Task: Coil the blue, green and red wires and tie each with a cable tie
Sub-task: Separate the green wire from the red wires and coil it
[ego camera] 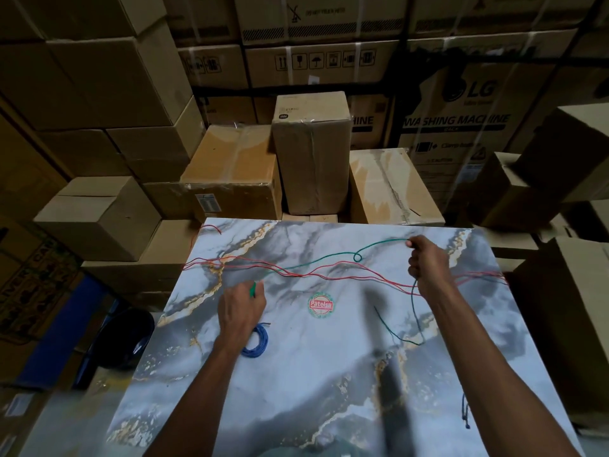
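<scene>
Head view, looking down a marble-patterned table (329, 390): a person's 2 bare forearms reach forward. Nearest, the blue wire (258, 343) lies coiled on the table just beside the left wrist. The left hand (242, 308) pinches one end of the green wire (316, 260) with curled fingers; the right hand (426, 265) grips the same wire farther along, fingers closed round it, with the free length trailing down to the table below that hand. A round red-and-green sticker (320, 305) sits between the hands. Beyond, the red wire (329, 275) stretches uncoiled in several strands across the table's width. Cardboard boxes (311, 153) are stacked behind.
</scene>
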